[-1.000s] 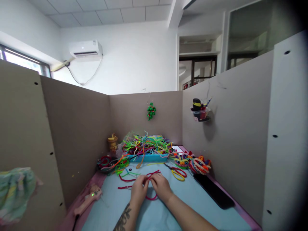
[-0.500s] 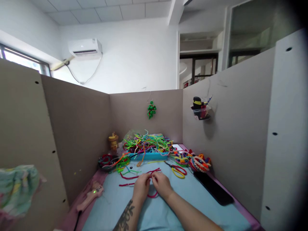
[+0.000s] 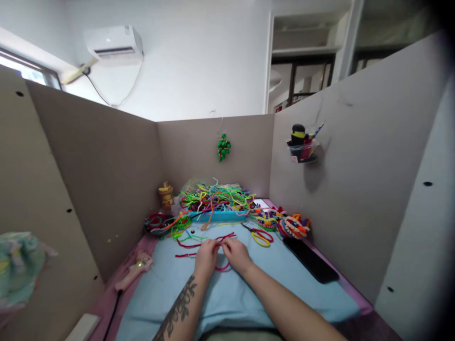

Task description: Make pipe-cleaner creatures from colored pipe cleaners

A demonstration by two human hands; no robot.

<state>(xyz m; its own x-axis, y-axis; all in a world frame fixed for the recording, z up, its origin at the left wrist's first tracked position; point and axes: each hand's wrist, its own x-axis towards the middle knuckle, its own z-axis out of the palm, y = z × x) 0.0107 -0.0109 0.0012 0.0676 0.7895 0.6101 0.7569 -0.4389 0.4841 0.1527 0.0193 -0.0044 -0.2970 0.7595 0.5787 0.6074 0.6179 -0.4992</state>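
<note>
My left hand [image 3: 207,255] and my right hand [image 3: 235,253] meet over the blue cloth, fingertips pinched close together. Between them runs a red pipe cleaner [image 3: 223,268], whose loop hangs below the fingers. Both hands are closed on it; the exact grip is hidden by the fingers. Just beyond my hands lie more red pipe cleaner pieces [image 3: 188,245], with another short one [image 3: 183,255] left of my left hand. Scissors with red and yellow handles [image 3: 261,237] rest to the right of them.
A blue tray [image 3: 223,216] heaped with coloured pipe cleaners stands at the back. Finished-looking colourful bundles [image 3: 293,227] and a black phone [image 3: 311,260] lie at right. A pink glue gun [image 3: 135,272] with a green light is at left. Grey partitions [image 3: 213,142] enclose the table.
The view has tilted down, so everything sits higher in the picture. My hands stay together on the red pipe cleaner, with only slight finger movement.
</note>
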